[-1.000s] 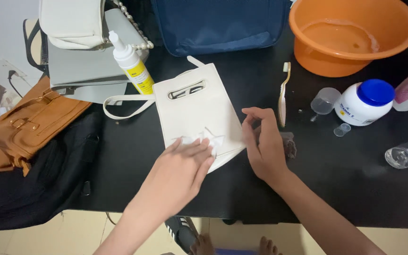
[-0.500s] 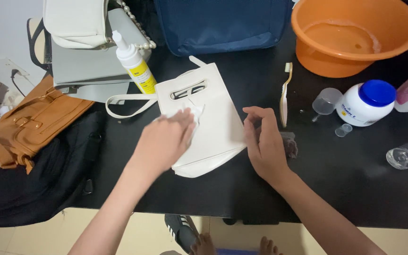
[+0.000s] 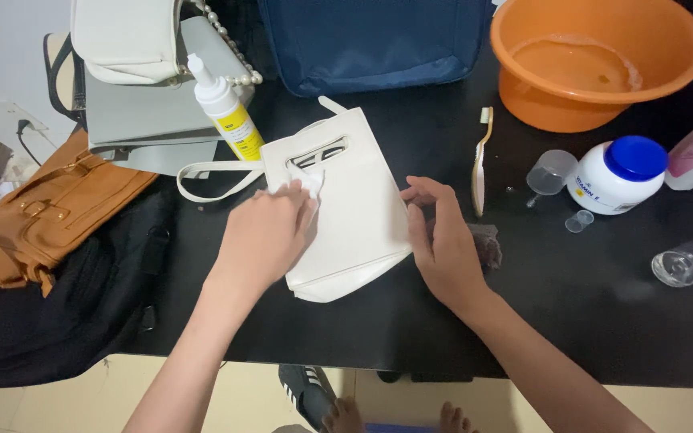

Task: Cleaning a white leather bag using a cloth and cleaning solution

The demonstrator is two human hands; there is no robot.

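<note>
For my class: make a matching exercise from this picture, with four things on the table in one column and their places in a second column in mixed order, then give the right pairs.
Things
1. white wipe
2. toothbrush
3. orange basin
4. tan handbag

Places
A. far right corner of the black table, water inside
B. at the table's left edge, beside the grey bag
C. under the left hand, on the white handbag
D. just beyond the right hand, right of the white handbag

Pairs: 1-C, 2-D, 3-A, 4-B
</note>
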